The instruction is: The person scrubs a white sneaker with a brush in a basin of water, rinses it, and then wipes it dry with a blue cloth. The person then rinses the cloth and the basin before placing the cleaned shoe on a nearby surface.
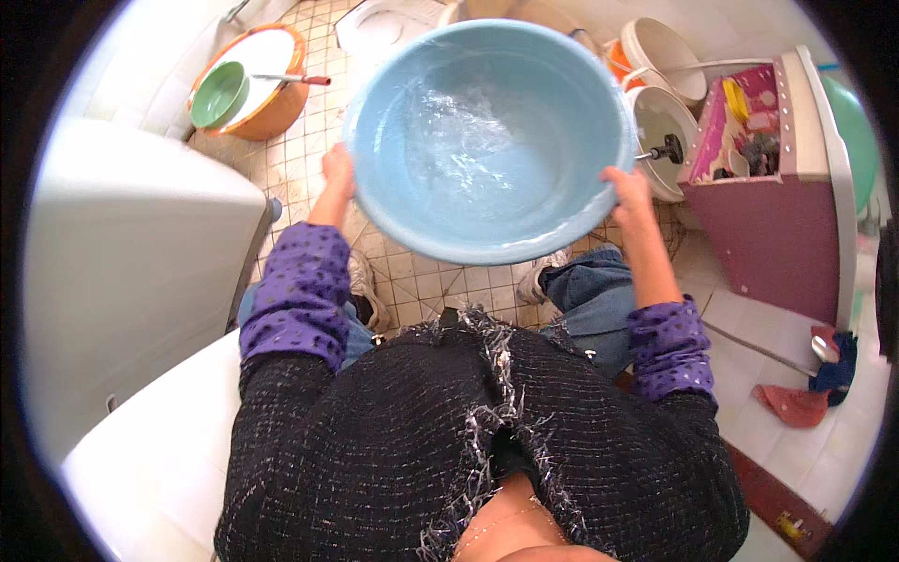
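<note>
A large light-blue plastic basin (562, 147) is held up over the tiled floor in front of me, its inside facing my view. Clear water (463, 140) shimmers and looks disturbed across its bottom. On the left, my left hand (340, 172) grips the outer rim, with the fingers hidden behind it. My right hand (628, 191) grasps the opposite rim, thumb over the edge. Both purple dotted sleeves are pushed up to the forearms.
An orange tub (270, 116) with a green bowl (221, 95) stands far left. A squat toilet (386, 24) lies beyond the basin. White buckets (660, 105) and a purple-sided cabinet (765, 239) are at right. A white appliance (140, 225) stands close on the left.
</note>
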`<state>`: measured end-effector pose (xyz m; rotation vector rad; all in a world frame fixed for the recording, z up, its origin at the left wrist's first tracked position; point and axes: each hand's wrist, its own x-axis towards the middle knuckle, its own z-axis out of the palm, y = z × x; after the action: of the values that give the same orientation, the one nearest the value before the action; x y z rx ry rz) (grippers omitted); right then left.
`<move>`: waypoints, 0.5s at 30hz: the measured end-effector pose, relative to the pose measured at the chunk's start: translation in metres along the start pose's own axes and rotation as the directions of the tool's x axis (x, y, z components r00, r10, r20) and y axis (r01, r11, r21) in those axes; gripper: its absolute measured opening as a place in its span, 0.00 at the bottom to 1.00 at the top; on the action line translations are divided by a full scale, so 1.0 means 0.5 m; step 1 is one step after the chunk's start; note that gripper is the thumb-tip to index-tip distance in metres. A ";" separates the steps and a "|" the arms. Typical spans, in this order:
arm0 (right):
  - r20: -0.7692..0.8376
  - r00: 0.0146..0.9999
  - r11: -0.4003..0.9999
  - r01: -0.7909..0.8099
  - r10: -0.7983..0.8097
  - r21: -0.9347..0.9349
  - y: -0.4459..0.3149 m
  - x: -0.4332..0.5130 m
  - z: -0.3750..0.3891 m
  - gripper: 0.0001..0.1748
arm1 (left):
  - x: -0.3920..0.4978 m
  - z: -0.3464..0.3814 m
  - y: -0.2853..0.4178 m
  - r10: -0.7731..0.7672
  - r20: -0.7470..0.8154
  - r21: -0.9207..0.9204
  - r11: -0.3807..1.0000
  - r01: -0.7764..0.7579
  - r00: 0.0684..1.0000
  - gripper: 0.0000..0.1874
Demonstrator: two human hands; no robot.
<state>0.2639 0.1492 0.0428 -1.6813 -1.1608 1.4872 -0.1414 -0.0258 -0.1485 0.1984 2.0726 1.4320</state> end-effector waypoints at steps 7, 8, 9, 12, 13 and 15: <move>0.112 0.994 0.957 -0.050 0.019 0.284 0.110 0.011 0.088 0.19 | -0.002 -0.152 0.154 0.010 -0.015 0.159 0.987 -0.007 1.000 0.23; 0.090 0.996 0.962 -0.025 0.000 0.273 0.102 0.017 0.086 0.18 | -0.012 -0.141 0.165 0.031 0.018 0.146 0.989 -0.033 0.999 0.22; 0.064 0.998 0.964 -0.029 0.013 0.266 0.091 0.019 0.077 0.19 | -0.022 -0.132 0.176 0.079 0.039 0.117 0.990 -0.083 0.996 0.21; 0.030 1.000 0.952 -0.008 -0.001 0.305 0.054 0.019 0.041 0.21 | -0.032 -0.095 0.219 0.154 0.136 0.021 0.987 -0.158 0.979 0.18; 0.037 0.999 0.945 -0.018 0.006 0.326 0.045 0.014 0.027 0.21 | -0.033 -0.085 0.234 0.125 0.165 -0.005 0.992 -0.126 0.978 0.18; 0.046 0.999 0.928 -0.028 0.012 0.371 0.027 0.006 -0.003 0.22 | -0.035 -0.077 0.272 0.168 0.251 0.034 0.983 -0.182 0.953 0.18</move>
<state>0.2683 0.1462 0.0303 -1.4097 -0.8178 1.6434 -0.1770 -0.0090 -0.0117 0.5685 1.9289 1.3731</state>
